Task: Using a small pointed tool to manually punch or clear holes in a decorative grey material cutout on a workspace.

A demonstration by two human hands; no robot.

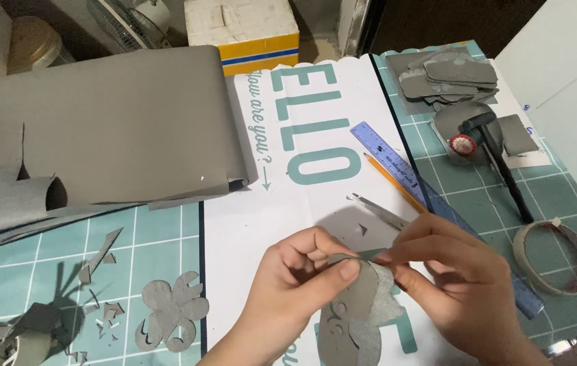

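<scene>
- We see our left hand (295,285) curled around the upper edge of a grey cut-out piece (360,315), the thumb pressed flat on its front face and the fingers folded behind it.
- Our right hand (454,274) meets it from the other side, thumb and forefinger pinched together on the same upper edge, just beside the left thumb.
- The grey cut-out piece hangs between both hands, low in the middle of the view, over the white printed sheet (268,224). Its right part shows a woven backing; its lower left part has curved slots cut into it.
- On the teal cutting mat (160,234) to the left lies a flower-shaped grey cut-out (172,310), with small grey scraps (102,254) near it.
- A large grey sheet (112,125) lies curled at the upper left.
- Beyond our right hand lie tweezers (380,211), a pencil (397,184) and a blue ruler (390,163).
- A roll of tape (554,256) sits at the right, a stack of grey pieces (444,76) further up.
</scene>
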